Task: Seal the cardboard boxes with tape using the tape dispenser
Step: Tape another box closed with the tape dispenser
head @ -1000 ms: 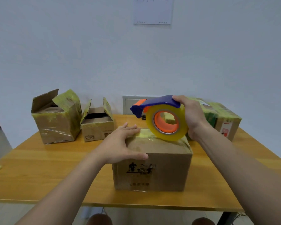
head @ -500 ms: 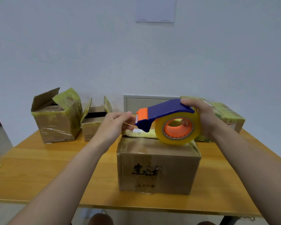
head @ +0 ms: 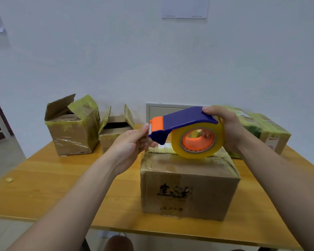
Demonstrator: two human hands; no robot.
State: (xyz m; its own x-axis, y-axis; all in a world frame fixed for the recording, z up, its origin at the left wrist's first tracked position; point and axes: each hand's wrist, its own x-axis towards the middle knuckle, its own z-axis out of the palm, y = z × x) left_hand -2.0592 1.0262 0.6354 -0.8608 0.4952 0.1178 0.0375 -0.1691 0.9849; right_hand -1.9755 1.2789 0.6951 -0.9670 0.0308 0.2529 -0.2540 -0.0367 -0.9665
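Your right hand (head: 228,129) grips the tape dispenser (head: 185,124), thumb on the blue cover, fingers curled through the orange core. The roll sits at the top of the closed cardboard box (head: 188,187), which stands near the front of the table (head: 53,187). Your left hand (head: 132,144) pinches at the dispenser's orange cutter end; the clear tape itself is too faint to confirm. Two open boxes (head: 72,127) stand back left.
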